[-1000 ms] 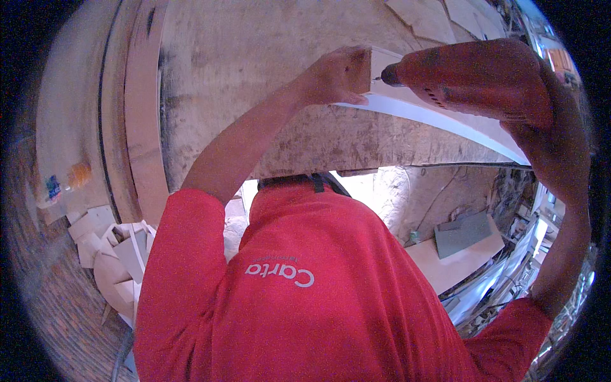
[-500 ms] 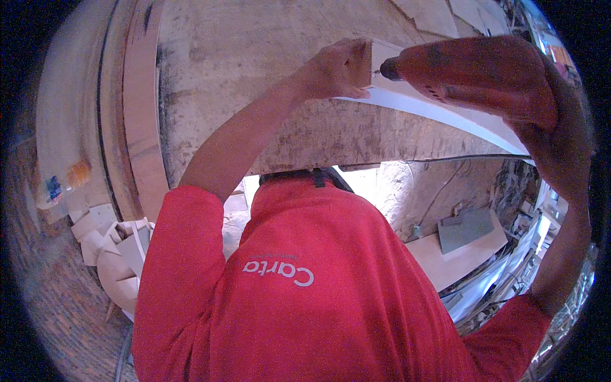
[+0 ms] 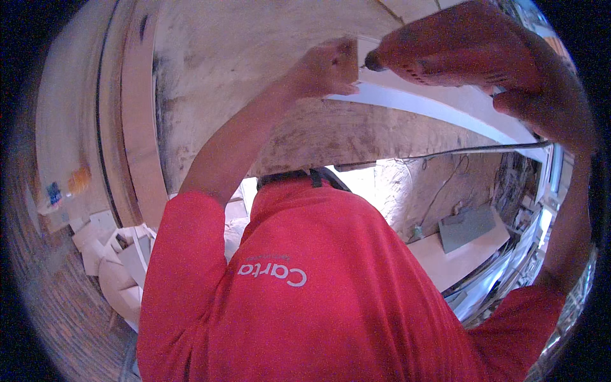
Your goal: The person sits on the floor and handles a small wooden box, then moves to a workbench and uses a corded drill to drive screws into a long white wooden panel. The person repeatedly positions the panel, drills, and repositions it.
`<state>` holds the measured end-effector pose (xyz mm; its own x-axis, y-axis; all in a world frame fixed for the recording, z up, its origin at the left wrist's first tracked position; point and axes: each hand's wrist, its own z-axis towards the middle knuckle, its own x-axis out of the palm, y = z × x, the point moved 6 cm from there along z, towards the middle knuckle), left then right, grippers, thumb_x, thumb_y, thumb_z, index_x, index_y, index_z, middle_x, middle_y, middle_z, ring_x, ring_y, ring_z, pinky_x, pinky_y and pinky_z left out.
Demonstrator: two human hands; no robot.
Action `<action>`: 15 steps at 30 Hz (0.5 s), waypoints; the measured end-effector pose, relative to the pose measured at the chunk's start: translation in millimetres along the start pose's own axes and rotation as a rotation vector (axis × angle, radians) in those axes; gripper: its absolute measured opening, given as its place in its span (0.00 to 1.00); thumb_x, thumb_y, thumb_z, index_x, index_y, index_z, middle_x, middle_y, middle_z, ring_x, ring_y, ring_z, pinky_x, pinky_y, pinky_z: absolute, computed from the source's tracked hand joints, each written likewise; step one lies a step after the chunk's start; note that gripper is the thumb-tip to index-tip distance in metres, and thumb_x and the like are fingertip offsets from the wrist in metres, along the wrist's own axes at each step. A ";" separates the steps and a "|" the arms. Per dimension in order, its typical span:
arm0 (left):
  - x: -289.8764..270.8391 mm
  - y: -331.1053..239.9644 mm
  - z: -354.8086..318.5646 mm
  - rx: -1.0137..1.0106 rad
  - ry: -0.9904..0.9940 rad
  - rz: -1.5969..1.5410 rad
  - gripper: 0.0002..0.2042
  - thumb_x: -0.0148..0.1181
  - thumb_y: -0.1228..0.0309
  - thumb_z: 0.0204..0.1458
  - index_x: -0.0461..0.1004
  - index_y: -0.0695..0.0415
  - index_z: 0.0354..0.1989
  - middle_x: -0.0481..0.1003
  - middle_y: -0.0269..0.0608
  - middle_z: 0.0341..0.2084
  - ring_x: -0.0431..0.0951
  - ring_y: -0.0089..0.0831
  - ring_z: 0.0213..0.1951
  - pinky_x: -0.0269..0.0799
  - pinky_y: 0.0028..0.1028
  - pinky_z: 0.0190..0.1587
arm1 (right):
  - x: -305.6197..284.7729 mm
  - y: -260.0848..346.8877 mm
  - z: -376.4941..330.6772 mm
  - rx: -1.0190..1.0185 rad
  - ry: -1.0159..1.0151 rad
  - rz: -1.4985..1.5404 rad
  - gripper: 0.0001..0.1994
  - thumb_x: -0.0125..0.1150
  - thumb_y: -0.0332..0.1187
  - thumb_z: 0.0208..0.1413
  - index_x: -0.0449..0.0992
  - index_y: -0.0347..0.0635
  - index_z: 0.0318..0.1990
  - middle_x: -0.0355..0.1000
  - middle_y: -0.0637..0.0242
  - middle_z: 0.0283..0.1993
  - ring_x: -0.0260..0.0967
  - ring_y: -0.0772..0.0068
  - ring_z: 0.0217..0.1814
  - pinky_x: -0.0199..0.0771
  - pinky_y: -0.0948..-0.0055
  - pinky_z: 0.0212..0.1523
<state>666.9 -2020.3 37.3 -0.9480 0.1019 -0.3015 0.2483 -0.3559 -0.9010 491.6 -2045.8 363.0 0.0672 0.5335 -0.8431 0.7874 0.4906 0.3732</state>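
At the far right, my right hand (image 3: 541, 105) is wrapped round the grip of a red power drill (image 3: 461, 48). The drill's dark chuck (image 3: 374, 60) points left, at the end of a long pale board (image 3: 420, 95) with a white front edge. My left hand (image 3: 324, 69) grips that end, with its fingers over the far side and the thumb at the near edge. A small wooden end piece (image 3: 347, 60) shows beside the fingers. The board rests on a worn, stained workbench (image 3: 223, 70). Whether the bit touches the wood is too blurred to tell.
A dark cord (image 3: 484, 149) runs along the bench's front edge at the right. Long planks (image 3: 140, 121) lie at the left. Wood offcuts (image 3: 121, 254) are heaped at the lower left. A grey panel (image 3: 468, 229) lies on a board below the bench at the right.
The drill and both hands have shifted slightly left and away in the picture, along with the board's end. More of the cord shows at the right. Both grips stay the same.
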 end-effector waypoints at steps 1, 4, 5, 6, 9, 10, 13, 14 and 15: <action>1.4 0.8 0.7 -0.021 0.047 -0.005 0.48 0.85 0.60 0.32 0.69 0.62 0.65 0.77 0.52 0.55 0.79 0.45 0.56 0.77 0.41 0.60 | 1.8 3.0 0.6 0.040 0.021 -0.004 0.34 0.75 0.34 0.53 0.68 0.39 0.66 0.75 0.54 0.59 0.74 0.63 0.61 0.72 0.62 0.63; 0.4 3.6 -0.4 -0.051 0.025 -0.006 0.50 0.86 0.60 0.33 0.65 0.63 0.67 0.75 0.51 0.58 0.78 0.42 0.59 0.77 0.40 0.62 | -1.1 19.3 2.5 0.174 0.107 0.006 0.32 0.74 0.34 0.53 0.69 0.38 0.65 0.76 0.55 0.57 0.75 0.64 0.57 0.74 0.63 0.60; 1.8 4.8 0.6 -0.070 0.041 0.005 0.50 0.86 0.60 0.34 0.64 0.63 0.67 0.74 0.51 0.59 0.77 0.42 0.60 0.76 0.40 0.63 | -2.8 25.5 0.2 0.220 0.138 0.018 0.32 0.74 0.34 0.53 0.70 0.38 0.64 0.76 0.55 0.56 0.75 0.64 0.56 0.74 0.63 0.58; 1.6 5.9 0.1 -0.088 0.053 0.014 0.50 0.86 0.60 0.34 0.64 0.63 0.68 0.73 0.50 0.60 0.77 0.41 0.60 0.76 0.40 0.63 | -1.1 33.2 -1.4 0.272 0.174 0.034 0.31 0.74 0.33 0.53 0.70 0.38 0.64 0.76 0.55 0.55 0.75 0.64 0.55 0.75 0.63 0.57; 1.7 1.2 1.9 -0.106 0.089 -0.019 0.51 0.85 0.60 0.36 0.62 0.62 0.69 0.72 0.50 0.62 0.75 0.41 0.62 0.76 0.42 0.64 | -4.3 40.5 -3.2 0.320 0.247 0.102 0.29 0.74 0.33 0.53 0.71 0.38 0.62 0.77 0.56 0.52 0.76 0.66 0.52 0.76 0.64 0.53; 4.5 -1.8 3.2 -0.103 0.106 -0.049 0.51 0.85 0.60 0.36 0.61 0.62 0.70 0.71 0.50 0.62 0.75 0.41 0.62 0.75 0.43 0.64 | -6.7 38.2 -6.5 0.333 0.261 0.119 0.29 0.74 0.33 0.53 0.71 0.38 0.62 0.77 0.56 0.51 0.76 0.66 0.50 0.77 0.64 0.52; -1.3 -5.4 -0.1 -0.150 0.099 -0.007 0.49 0.85 0.61 0.37 0.62 0.62 0.69 0.71 0.48 0.62 0.74 0.39 0.63 0.75 0.43 0.65 | -6.4 42.7 -3.7 0.347 0.331 0.174 0.27 0.74 0.32 0.54 0.72 0.38 0.60 0.78 0.57 0.49 0.77 0.67 0.47 0.79 0.65 0.49; -4.6 -2.3 -2.0 -0.157 0.087 -0.018 0.49 0.85 0.61 0.37 0.62 0.61 0.69 0.71 0.47 0.62 0.74 0.39 0.63 0.74 0.44 0.65 | -8.0 41.8 -1.5 0.337 0.353 0.185 0.27 0.74 0.32 0.54 0.72 0.38 0.60 0.78 0.57 0.48 0.77 0.67 0.46 0.79 0.65 0.47; -3.2 -3.4 -1.6 -0.152 0.085 -0.042 0.49 0.85 0.61 0.37 0.63 0.61 0.69 0.71 0.47 0.62 0.73 0.39 0.63 0.74 0.44 0.65 | -9.0 43.1 -3.3 0.350 0.368 0.195 0.26 0.74 0.32 0.54 0.73 0.38 0.59 0.78 0.57 0.47 0.78 0.68 0.45 0.80 0.66 0.46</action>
<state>669.4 -2017.9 40.8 -0.9393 0.1944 -0.2826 0.2426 -0.2059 -0.9480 523.0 -2027.2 388.0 0.0632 0.8286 -0.5562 0.9430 0.1329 0.3051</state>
